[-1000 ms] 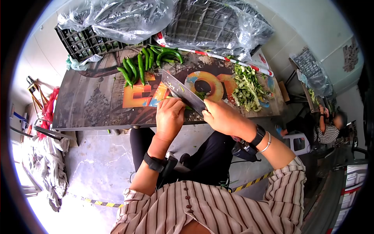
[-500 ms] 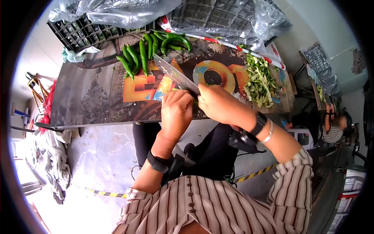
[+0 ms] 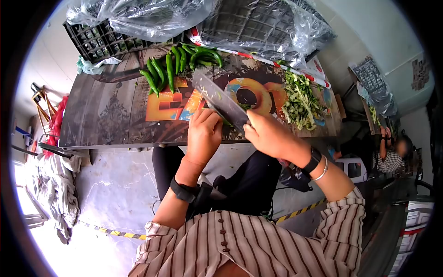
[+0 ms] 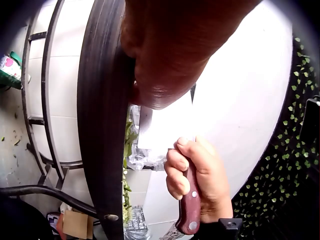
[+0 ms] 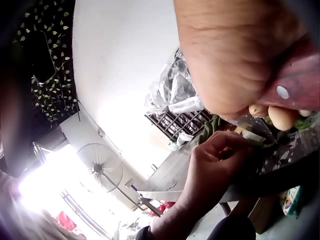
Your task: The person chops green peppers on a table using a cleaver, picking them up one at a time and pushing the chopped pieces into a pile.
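Observation:
My right hand (image 3: 273, 137) grips a cleaver (image 3: 218, 98) by its dark red riveted handle (image 4: 191, 206). The broad blade slants up and left over the tabletop, with small green bits stuck to it. My left hand (image 3: 203, 136) is at the table's near edge, fingers curled, just left of the blade. A bit of green chili pepper (image 3: 226, 123) shows between its fingertips and the blade; my fingers hide the rest. Whole green chili peppers (image 3: 170, 74) lie in a row behind the hands. To the right is a heap of chopped green peppers (image 3: 299, 102).
Black plastic crates (image 3: 99, 40) with clear plastic wrap (image 3: 152, 21) stand along the table's (image 3: 92, 115) back edge. A red-and-white strip (image 3: 277, 63) runs in front of one. Another person (image 3: 392, 154) sits far right; a fan (image 5: 99, 167) stands beyond the table.
The cleaver and my right hand came in close to the left hand half a second ago, and have now drawn slightly away to the right. The view also shifted slightly.

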`<move>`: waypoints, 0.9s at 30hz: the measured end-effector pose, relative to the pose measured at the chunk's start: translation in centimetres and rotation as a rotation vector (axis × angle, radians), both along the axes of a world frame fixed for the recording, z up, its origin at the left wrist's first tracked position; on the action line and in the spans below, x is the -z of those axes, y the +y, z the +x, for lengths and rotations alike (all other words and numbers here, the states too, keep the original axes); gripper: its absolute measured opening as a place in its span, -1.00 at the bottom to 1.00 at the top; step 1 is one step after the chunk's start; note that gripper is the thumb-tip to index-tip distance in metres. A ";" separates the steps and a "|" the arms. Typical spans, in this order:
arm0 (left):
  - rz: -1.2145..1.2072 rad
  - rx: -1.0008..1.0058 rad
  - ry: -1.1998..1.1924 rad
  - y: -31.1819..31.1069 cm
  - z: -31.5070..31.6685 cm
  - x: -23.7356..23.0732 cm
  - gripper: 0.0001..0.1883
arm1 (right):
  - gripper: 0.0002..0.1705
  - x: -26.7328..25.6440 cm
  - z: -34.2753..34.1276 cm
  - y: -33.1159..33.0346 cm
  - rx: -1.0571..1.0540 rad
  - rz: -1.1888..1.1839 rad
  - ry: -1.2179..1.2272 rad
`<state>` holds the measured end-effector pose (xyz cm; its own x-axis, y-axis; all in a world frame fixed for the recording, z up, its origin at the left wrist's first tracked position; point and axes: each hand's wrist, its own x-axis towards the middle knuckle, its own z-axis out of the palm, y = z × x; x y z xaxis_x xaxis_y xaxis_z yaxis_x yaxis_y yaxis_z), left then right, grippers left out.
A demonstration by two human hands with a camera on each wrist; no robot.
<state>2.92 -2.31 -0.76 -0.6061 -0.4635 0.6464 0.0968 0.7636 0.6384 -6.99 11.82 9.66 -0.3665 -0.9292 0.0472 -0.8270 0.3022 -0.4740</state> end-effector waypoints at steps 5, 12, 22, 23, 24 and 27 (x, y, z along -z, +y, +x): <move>0.013 -0.012 0.000 0.1 0.0 0.0 -0.88 | -0.74 0.4 0.7 0.7 0.017 0.154 -0.066; 0.031 -0.012 -0.070 0.0 0.0 -0.4 -0.89 | -0.82 0.4 0.4 -0.6 -0.008 0.155 -0.010; 0.053 0.054 0.000 -0.5 0.4 0.1 -0.89 | -0.76 2.7 -1.1 -4.0 -0.004 -0.030 0.004; 0.047 0.047 0.016 -0.4 0.5 0.0 -0.89 | -0.77 2.6 -1.4 -3.7 0.055 -0.049 -0.020; 0.036 0.042 0.006 -0.5 0.7 -0.1 -0.89 | -0.75 2.6 -1.7 -3.5 0.059 -0.082 -0.023; 0.011 0.042 0.010 -0.7 0.9 0.0 -0.89 | -0.76 2.2 -2.1 -2.4 0.082 -0.046 -0.030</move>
<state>3.81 -3.00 -0.74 -0.6189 -0.4449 0.6473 0.1350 0.7515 0.6457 -9.12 9.37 7.43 -0.4430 -0.8932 0.0767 -0.7857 0.3456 -0.5131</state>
